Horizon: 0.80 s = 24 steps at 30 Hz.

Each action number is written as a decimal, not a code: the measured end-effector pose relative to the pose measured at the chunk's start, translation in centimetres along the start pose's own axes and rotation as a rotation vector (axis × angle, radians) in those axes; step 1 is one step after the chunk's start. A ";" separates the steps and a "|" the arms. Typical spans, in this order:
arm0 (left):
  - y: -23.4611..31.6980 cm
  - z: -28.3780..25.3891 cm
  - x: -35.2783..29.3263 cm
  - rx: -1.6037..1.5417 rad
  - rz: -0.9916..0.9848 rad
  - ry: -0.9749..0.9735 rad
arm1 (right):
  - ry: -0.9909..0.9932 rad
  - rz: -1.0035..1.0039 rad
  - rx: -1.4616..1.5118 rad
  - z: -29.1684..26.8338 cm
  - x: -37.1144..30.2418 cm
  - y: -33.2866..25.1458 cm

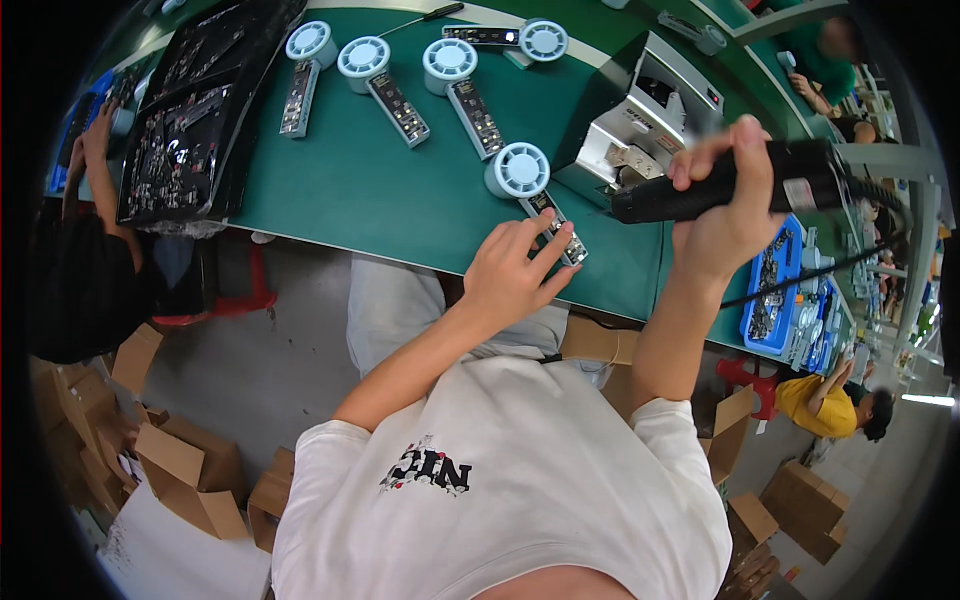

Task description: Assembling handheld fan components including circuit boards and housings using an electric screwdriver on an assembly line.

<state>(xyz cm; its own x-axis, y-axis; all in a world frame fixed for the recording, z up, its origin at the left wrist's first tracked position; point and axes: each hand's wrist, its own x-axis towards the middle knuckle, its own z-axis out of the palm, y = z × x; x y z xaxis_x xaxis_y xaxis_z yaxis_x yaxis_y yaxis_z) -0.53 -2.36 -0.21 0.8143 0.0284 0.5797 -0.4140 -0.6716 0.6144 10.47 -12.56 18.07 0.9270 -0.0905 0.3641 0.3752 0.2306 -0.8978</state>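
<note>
My left hand point(510, 270) reaches over the handle of a light-blue handheld fan point(520, 170), its fingertips holding the circuit-board end down on the green bench. This fan's round head points away from me. Raised to the right, my right hand point(730, 210) wraps round a black corded electric screwdriver point(655, 202). The tool lies nearly level, its narrower end toward the left; its tip is hard to make out. Just beyond it stands a silver, boxy screw feeder point(610, 130). Several more fans with exposed boards, such as this fan point(450, 65), lie farther back.
At the left, a black divided tray point(180, 150) holds many small parts. A thin screwdriver point(440, 13) lies at the back. Blue bins point(790, 260) of parts stand at the right, where the tool's cable point(800, 278) hangs. Cardboard boxes point(190, 470) sit on the floor; other people work nearby.
</note>
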 end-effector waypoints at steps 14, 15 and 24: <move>0.1 -0.5 0.2 0.006 -0.012 -0.034 | 0.090 -0.100 -0.029 -0.5 3.5 -0.3; 0.0 -0.6 0.1 0.010 -0.018 -0.036 | 0.099 -0.078 0.003 -0.4 3.0 -0.2; 0.1 -0.5 0.4 -0.008 0.005 -0.026 | -0.019 0.047 0.026 2.3 -1.6 -0.5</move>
<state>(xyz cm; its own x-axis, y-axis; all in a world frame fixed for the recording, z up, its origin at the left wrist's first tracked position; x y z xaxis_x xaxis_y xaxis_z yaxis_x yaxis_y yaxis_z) -0.48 -2.05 0.37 0.8227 0.0055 0.5685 -0.4212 -0.6657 0.6160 8.85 -10.26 18.49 0.9432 -0.0608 0.3266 0.3309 0.2597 -0.9072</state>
